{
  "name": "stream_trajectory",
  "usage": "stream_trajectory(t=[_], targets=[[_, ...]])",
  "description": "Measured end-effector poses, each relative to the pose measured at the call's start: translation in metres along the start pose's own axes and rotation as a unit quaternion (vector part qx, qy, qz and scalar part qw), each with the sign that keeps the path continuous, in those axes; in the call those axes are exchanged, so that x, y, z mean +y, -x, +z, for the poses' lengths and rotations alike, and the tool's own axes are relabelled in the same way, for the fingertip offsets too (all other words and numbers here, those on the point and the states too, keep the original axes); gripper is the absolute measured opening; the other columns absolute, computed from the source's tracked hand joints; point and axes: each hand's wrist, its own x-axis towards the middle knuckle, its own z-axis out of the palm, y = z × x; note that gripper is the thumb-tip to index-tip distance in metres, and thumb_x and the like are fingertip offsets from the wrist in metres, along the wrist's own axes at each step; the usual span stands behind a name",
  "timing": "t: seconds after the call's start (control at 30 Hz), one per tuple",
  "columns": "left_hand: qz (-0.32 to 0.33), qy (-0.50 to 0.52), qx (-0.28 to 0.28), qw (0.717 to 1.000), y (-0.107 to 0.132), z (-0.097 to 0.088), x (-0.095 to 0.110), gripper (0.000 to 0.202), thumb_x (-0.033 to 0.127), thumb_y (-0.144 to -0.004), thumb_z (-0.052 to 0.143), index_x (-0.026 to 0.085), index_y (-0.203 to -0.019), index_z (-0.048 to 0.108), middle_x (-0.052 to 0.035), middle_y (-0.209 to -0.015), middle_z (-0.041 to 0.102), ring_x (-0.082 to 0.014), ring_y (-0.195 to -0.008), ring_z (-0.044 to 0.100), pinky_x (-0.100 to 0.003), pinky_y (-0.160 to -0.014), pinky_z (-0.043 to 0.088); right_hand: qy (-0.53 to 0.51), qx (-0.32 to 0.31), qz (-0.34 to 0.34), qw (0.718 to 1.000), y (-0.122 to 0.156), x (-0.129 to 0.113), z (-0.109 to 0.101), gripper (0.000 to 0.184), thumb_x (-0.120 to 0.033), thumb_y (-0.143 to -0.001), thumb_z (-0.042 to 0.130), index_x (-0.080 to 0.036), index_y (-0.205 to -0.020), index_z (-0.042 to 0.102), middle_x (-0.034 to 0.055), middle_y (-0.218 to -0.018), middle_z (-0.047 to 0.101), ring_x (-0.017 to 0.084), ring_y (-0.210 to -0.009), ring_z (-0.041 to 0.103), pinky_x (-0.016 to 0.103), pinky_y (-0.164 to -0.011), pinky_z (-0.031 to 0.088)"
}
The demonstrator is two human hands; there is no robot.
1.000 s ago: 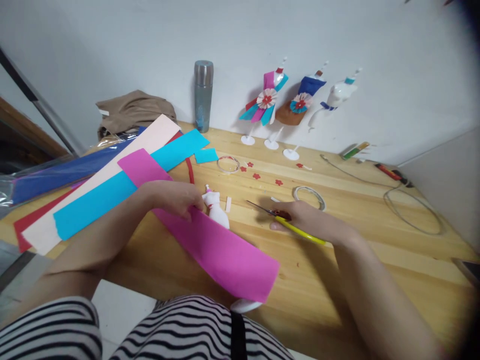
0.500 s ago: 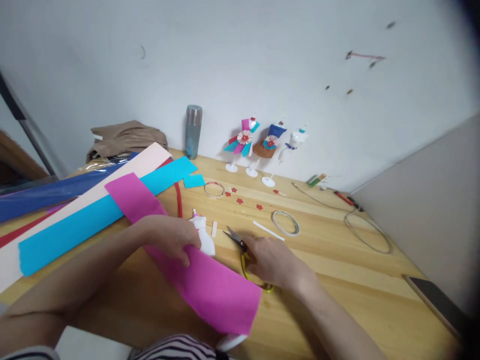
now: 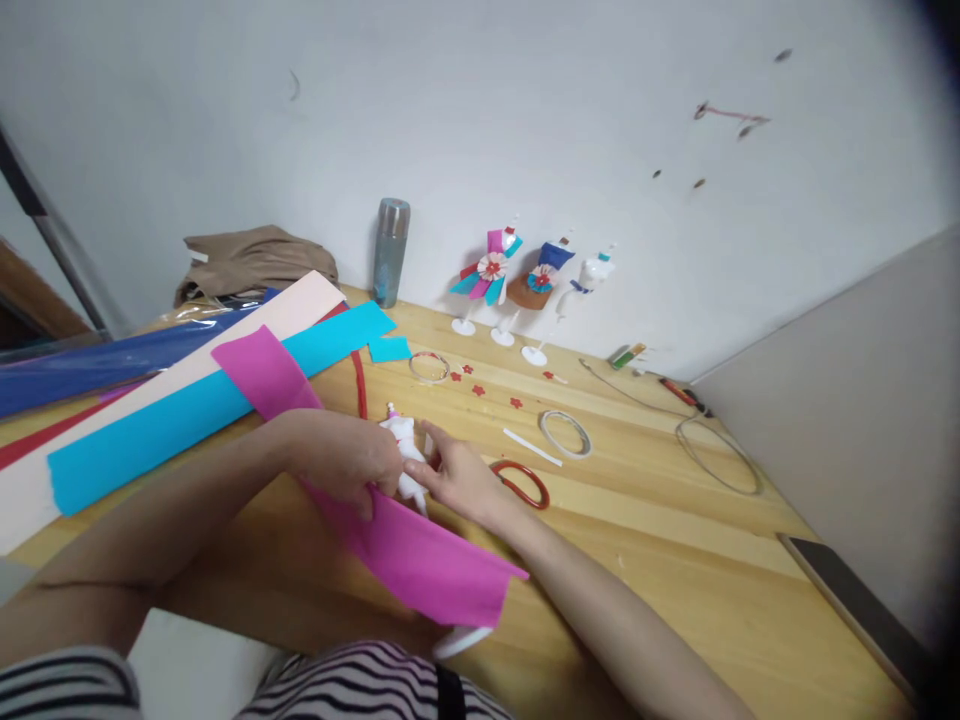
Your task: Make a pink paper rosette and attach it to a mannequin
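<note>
My left hand point(image 3: 352, 460) is closed on a long magenta paper strip point(image 3: 420, 560), which hangs across the near side of the table. Right beside its fingers is a small white dress form point(image 3: 401, 430), tilted, with a pinkish neck; whether that hand grips the form too is hidden. A white disc point(image 3: 465, 640), apparently the form's base, peeks out under the strip. My right hand point(image 3: 461, 480) touches the form with its thumb, index finger stretched out and apart. Just right of it lie scissors with a red handle loop point(image 3: 529, 485), their blades out of sight.
Blue point(image 3: 150, 440) and pale pink strips point(image 3: 22, 500) lie at left. Three decorated dress forms point(image 3: 536, 275) and a flask point(image 3: 391, 250) stand by the wall. A tape roll point(image 3: 566, 435), a white strip point(image 3: 532, 447), small red flowers point(image 3: 478, 391) and a phone point(image 3: 847, 600) lie around.
My right hand has let go of the scissors, which now lie on the table, and moved left to the dress form. The magenta strip's near end has folded and shifted slightly.
</note>
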Motion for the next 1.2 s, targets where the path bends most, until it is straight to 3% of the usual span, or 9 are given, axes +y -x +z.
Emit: stream_trajectory(t=[0.1, 0.2, 0.33, 0.4, 0.47, 0.63, 0.77, 0.97, 1.2], targets=[[0.002, 0.011, -0.093, 0.996, 0.003, -0.007, 0.007, 0.021, 0.009, -0.075, 0.069, 0.016, -0.057, 0.062, 0.0005, -0.058, 0.060, -0.0124, -0.054, 0.044, -0.028, -0.051, 0.025, 0.069, 0.005, -0.005, 0.998, -0.006, -0.009, 0.010, 0.088, -0.055, -0.084, 0.061, -0.013, -0.154, 0.028, 0.0155, -0.100, 0.073, 0.030, -0.087, 0.068, 0.033, -0.071, 0.043], [-0.031, 0.027, -0.092, 0.995, 0.006, -0.011, 0.011, 0.022, 0.009, -0.076, 0.067, 0.017, -0.057, 0.061, 0.0018, -0.055, 0.055, -0.0125, -0.052, 0.039, -0.029, -0.051, 0.023, 0.095, -0.013, -0.017, 0.995, -0.007, -0.014, 0.013, 0.096, -0.048, -0.081, 0.063, -0.012, -0.158, 0.018, 0.0200, -0.109, 0.072, 0.034, -0.096, 0.067, 0.037, -0.075, 0.044], [-0.017, 0.051, -0.074, 0.996, 0.009, -0.014, 0.011, 0.029, 0.009, -0.079, 0.065, 0.016, -0.053, 0.054, 0.0016, -0.056, 0.055, -0.0120, -0.053, 0.038, -0.028, -0.054, 0.026, 0.002, -0.008, -0.012, 1.000, -0.010, -0.010, 0.002, 0.079, -0.044, -0.077, 0.066, -0.013, -0.146, 0.043, 0.0143, -0.104, 0.072, 0.027, -0.087, 0.066, 0.034, -0.073, 0.045], [-0.001, 0.058, -0.073, 0.996, 0.011, -0.014, 0.010, 0.033, 0.011, -0.083, 0.064, 0.015, -0.053, 0.052, 0.0007, -0.060, 0.059, -0.0118, -0.056, 0.040, -0.028, -0.056, 0.027, -0.058, 0.019, -0.003, 0.998, -0.012, -0.003, -0.010, 0.050, -0.041, -0.075, 0.067, -0.014, -0.117, 0.065, 0.0091, -0.092, 0.072, 0.023, -0.078, 0.064, 0.032, -0.069, 0.045], [0.010, 0.058, -0.061, 0.996, 0.011, -0.012, 0.009, 0.034, 0.015, -0.086, 0.063, 0.015, -0.053, 0.054, -0.0005, -0.064, 0.062, -0.0119, -0.059, 0.043, -0.027, -0.058, 0.027, -0.126, 0.069, 0.018, 0.989, -0.015, 0.006, -0.026, 0.033, -0.043, -0.073, 0.066, -0.014, -0.089, 0.068, 0.0059, -0.080, 0.069, 0.020, -0.070, 0.062, 0.031, -0.065, 0.046], [0.020, 0.028, -0.024, 0.999, -0.006, -0.001, 0.003, 0.029, 0.012, -0.082, 0.068, 0.014, -0.055, 0.059, -0.0008, -0.060, 0.062, -0.0123, -0.057, 0.043, -0.028, -0.057, 0.027, -0.325, 0.234, 0.028, 0.916, -0.026, 0.035, -0.074, 0.045, -0.052, -0.064, 0.073, -0.017, -0.092, 0.064, 0.0045, -0.082, 0.069, 0.019, -0.068, 0.064, 0.031, -0.062, 0.052], [0.029, 0.009, -0.038, 0.999, -0.028, 0.007, -0.004, 0.020, 0.009, -0.072, 0.078, 0.014, -0.061, 0.062, -0.0017, -0.064, 0.065, -0.0139, -0.060, 0.050, -0.027, -0.055, 0.032, -0.321, 0.327, 0.017, 0.889, -0.038, 0.053, -0.122, 0.048, -0.052, -0.065, 0.073, -0.020, -0.100, 0.062, 0.0057, -0.098, 0.069, 0.019, -0.079, 0.066, 0.030, -0.067, 0.055], [0.033, -0.022, -0.024, 0.999, -0.039, 0.018, -0.015, 0.014, 0.015, -0.074, 0.079, 0.016, -0.068, 0.066, -0.0015, -0.072, 0.070, -0.0168, -0.068, 0.060, -0.028, -0.055, 0.033, -0.253, 0.424, -0.010, 0.870, -0.063, 0.077, -0.184, 0.047, -0.052, -0.064, 0.072, -0.020, -0.097, 0.062, 0.0038, -0.089, 0.067, 0.019, -0.075, 0.065, 0.033, -0.063, 0.056], [0.028, -0.023, -0.050, 0.998, -0.043, 0.027, -0.022, 0.013, 0.019, -0.077, 0.076, 0.017, -0.069, 0.066, -0.0025, -0.076, 0.072, -0.0172, -0.069, 0.061, -0.029, -0.051, 0.028, -0.158, 0.466, 0.029, 0.870, -0.109, 0.128, -0.192, 0.044, -0.051, -0.057, 0.075, -0.019, -0.082, 0.059, 0.0003, -0.075, 0.060, 0.019, -0.068, 0.060, 0.036, -0.062, 0.056]])
